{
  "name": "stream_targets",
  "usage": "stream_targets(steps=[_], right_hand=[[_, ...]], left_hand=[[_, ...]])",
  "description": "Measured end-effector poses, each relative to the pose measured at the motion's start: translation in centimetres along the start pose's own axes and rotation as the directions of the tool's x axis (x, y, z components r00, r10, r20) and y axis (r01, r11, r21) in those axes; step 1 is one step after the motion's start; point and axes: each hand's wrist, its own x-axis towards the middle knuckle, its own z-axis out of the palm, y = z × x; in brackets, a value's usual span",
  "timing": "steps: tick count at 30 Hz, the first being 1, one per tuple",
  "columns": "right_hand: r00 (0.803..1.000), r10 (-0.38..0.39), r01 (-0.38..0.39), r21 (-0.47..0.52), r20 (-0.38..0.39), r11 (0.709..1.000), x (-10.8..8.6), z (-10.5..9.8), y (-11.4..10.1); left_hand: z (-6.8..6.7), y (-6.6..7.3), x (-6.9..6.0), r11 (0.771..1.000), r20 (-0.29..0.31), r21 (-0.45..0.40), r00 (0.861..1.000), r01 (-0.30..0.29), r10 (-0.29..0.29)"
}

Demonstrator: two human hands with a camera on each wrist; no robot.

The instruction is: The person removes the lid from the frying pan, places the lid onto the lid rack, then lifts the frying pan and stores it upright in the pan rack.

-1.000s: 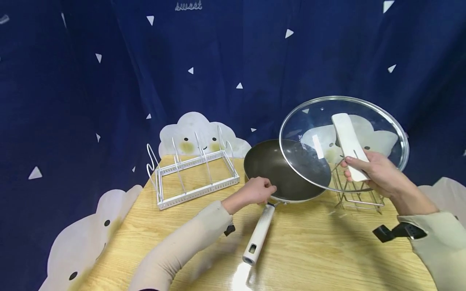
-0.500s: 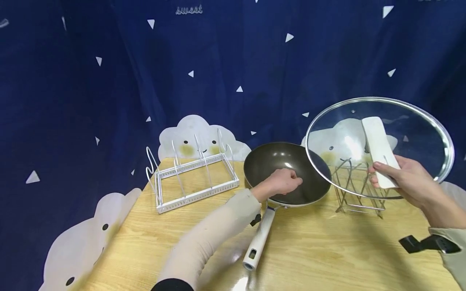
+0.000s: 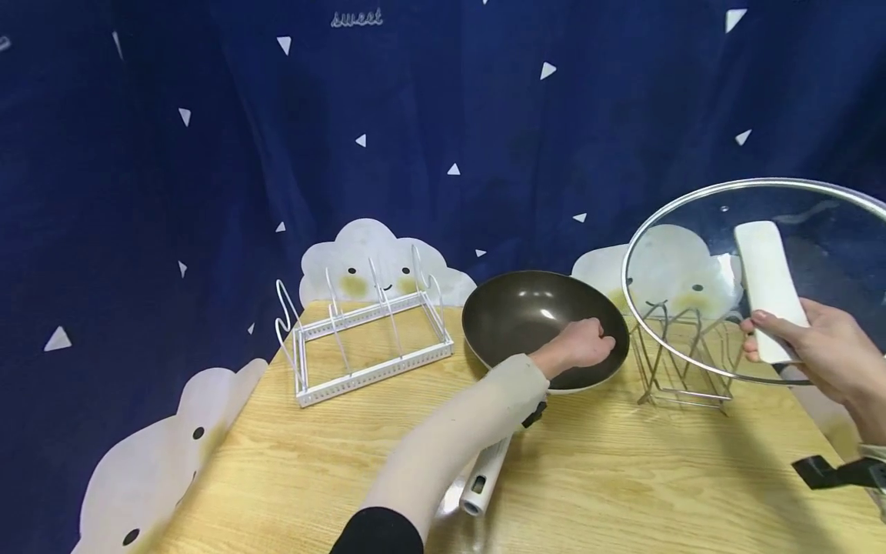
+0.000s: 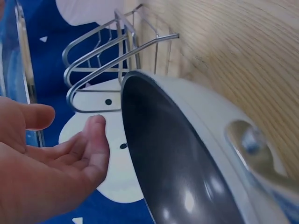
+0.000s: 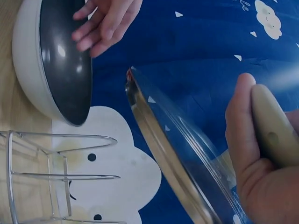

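Observation:
My right hand (image 3: 834, 346) grips the white handle (image 3: 770, 285) of a large glass lid (image 3: 699, 254), held tilted above the wire rack (image 3: 681, 369) at the right. In the right wrist view the thumb and fingers of that hand (image 5: 266, 163) wrap the handle (image 5: 273, 123). My left hand (image 3: 584, 344) hovers over the dark wok (image 3: 519, 308), holding nothing. The left wrist view has its fingers (image 4: 96, 149) loosely bent beside the wok (image 4: 177, 163), apart from it. The wok's pale handle (image 3: 484, 477) points toward me, partly hidden by my left sleeve.
A white rack (image 3: 377, 373) with upright wire dividers stands on the left of the wooden table (image 3: 623, 477). A dark blue curtain (image 3: 415, 92) with white triangles and cloud shapes hangs behind.
My right hand has carried the lid to the right, partly out of the head view. My left hand has moved right, from the wok's near-left rim to over its right part.

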Motion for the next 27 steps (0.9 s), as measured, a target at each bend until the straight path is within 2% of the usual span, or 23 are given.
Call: stream_targets(steps=[4,6,10,14,20,21,25,27], right_hand=[[1.000,0.018,-0.019,-0.036,-0.024,0.999,-0.1,-0.3,0.0],[0.999,0.022,-0.024,-0.044,-0.036,0.999,-0.2,-0.5,0.0],[0.998,0.030,-0.034,-0.069,-0.064,0.997,-0.6,-0.9,0.2],[0.995,0.041,-0.050,-0.101,-0.094,0.994,-0.9,-1.3,0.3],[0.992,0.046,-0.055,-0.077,-0.119,0.995,-1.2,-1.7,0.2],[0.991,0.046,-0.057,-0.087,-0.125,0.995,-1.2,-1.7,0.2],[0.985,0.058,-0.084,-0.157,-0.165,0.984,-1.3,-1.3,0.1],[0.980,0.067,-0.102,-0.181,-0.188,0.978,-1.3,-1.1,0.1]], left_hand=[[0.9,0.7,1.5,0.999,-0.037,0.019,0.999,-0.025,0.026],[1.3,1.0,2.1,0.999,-0.081,0.043,0.996,-0.028,0.031],[2.3,1.9,3.2,1.000,-0.109,0.027,0.994,-0.001,0.004],[3.8,2.8,3.9,0.999,-0.083,-0.037,0.996,0.020,-0.023],[5.8,4.0,4.2,0.998,-0.147,-0.067,0.989,-0.006,-0.004],[6.0,4.1,4.1,0.997,-0.152,-0.082,0.988,-0.004,-0.008],[6.6,4.6,4.2,0.977,-0.114,-0.212,0.992,0.026,-0.051],[6.9,4.7,4.3,0.947,-0.085,-0.320,0.994,0.039,-0.070]])
